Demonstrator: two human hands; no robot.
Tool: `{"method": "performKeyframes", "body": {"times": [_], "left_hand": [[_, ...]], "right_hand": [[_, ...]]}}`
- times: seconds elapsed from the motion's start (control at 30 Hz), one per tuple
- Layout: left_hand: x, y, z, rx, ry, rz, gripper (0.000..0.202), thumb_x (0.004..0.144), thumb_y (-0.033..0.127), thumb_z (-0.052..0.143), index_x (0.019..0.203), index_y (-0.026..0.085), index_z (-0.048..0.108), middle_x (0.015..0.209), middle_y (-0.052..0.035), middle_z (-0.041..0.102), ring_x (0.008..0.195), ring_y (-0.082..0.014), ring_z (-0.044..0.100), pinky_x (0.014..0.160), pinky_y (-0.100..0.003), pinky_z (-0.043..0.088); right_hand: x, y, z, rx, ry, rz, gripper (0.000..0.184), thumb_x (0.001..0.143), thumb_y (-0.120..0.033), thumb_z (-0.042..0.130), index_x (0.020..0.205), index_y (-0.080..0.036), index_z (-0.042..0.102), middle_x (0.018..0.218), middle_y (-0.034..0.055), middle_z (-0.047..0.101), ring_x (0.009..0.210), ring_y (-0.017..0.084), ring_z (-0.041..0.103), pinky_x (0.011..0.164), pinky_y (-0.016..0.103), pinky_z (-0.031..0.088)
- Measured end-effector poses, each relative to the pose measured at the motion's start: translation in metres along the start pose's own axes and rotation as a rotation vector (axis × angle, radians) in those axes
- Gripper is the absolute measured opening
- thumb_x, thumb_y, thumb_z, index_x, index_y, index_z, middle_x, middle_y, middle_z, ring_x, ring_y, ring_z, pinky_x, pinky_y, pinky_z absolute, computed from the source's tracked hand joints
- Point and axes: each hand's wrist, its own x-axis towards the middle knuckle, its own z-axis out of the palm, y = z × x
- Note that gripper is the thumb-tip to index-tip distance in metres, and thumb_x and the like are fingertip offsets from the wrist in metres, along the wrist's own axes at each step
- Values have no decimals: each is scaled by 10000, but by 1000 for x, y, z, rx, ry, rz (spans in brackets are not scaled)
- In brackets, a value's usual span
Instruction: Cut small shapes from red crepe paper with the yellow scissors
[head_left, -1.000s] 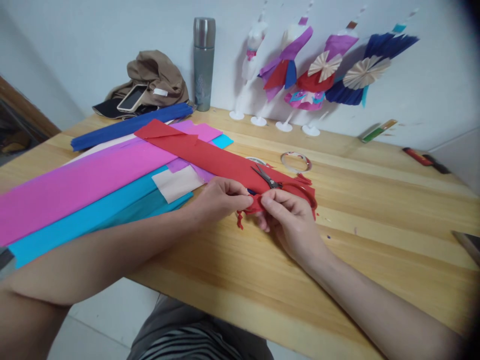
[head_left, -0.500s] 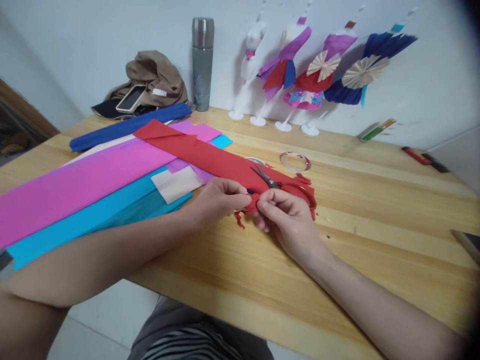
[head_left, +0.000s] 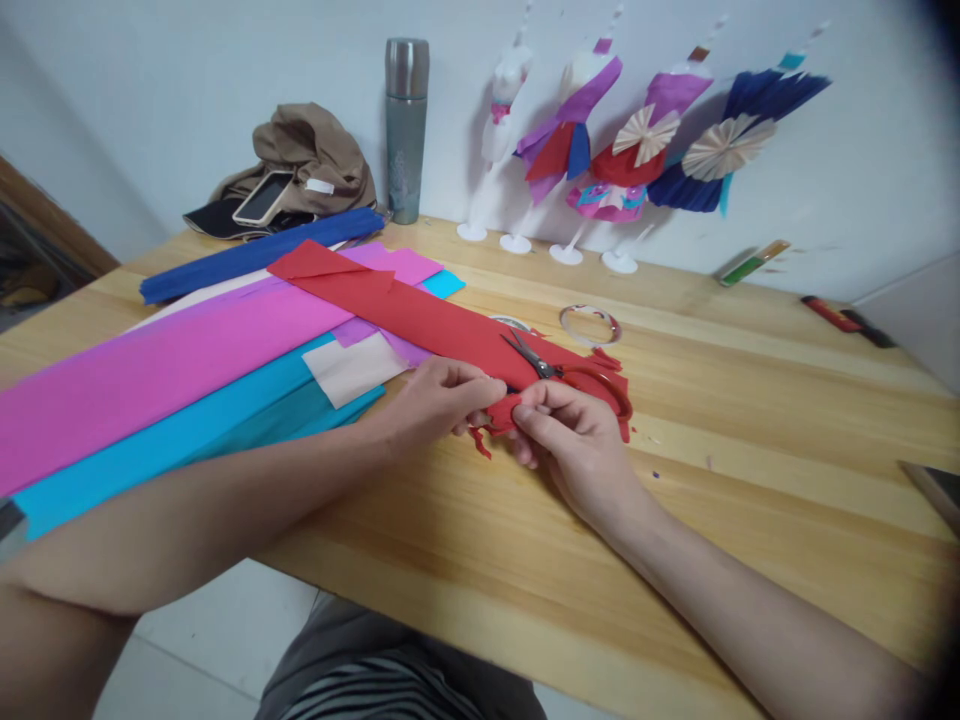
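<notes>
A small piece of red crepe paper is pinched between my two hands above the table. My left hand is closed, thumb and forefinger at the piece's left end. From the other side, the thumb and fingers of my right hand grip its right end. Just beyond my hands, scissors with red handles lie on a long folded strip of red crepe paper. A few red scraps show below the held piece; whether they are attached to it I cannot tell.
Pink crepe paper and blue crepe paper lie at left. A tape roll sits behind the scissors. Several dressed mannequin stands line the wall, beside a thermos. A phone rests on a brown cap.
My left fingers have shifted slightly along the red piece, and more of the piece shows between the hands. My right hand has stayed nearly in place.
</notes>
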Motion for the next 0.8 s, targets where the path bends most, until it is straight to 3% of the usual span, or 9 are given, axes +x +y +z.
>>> {"method": "performKeyframes", "body": {"times": [0.1,0.23,0.4,0.53,0.8], "left_hand": [[3,-5,-1,-102,55,-43,398,792,510,572,607,161,624,530,-2,547,462,-89,452,450,-233,296],[5,-5,-3,-64,36,-45,427,796,541,553,626,158,637,523,0,538,448,-91,454,428,-231,287],[3,3,-4,66,-28,0,318,755,397,638,553,156,588,492,19,520,482,-81,466,448,-205,317],[3,5,0,41,-55,-14,146,691,238,655,582,146,628,520,22,576,501,-77,498,473,-193,344],[2,10,0,16,-14,-47,126,709,188,631,600,125,643,474,41,529,458,-48,418,450,-188,288]], "right_hand": [[0,0,1,-8,4,5,236,703,-307,784,660,-174,594,482,-42,613,379,50,488,394,161,359],[1,0,2,-26,0,-3,232,705,-316,769,656,-177,590,476,-45,605,370,48,474,388,167,347],[1,-2,3,-78,2,-25,215,713,-316,750,659,-182,590,444,-52,581,373,62,474,401,184,349],[0,-4,2,-142,7,-41,218,708,-307,764,665,-179,593,449,-49,581,381,68,479,417,196,361],[-1,-1,-2,-72,-75,-78,232,776,-376,737,763,-192,597,507,-30,619,457,107,538,429,215,366]]}}
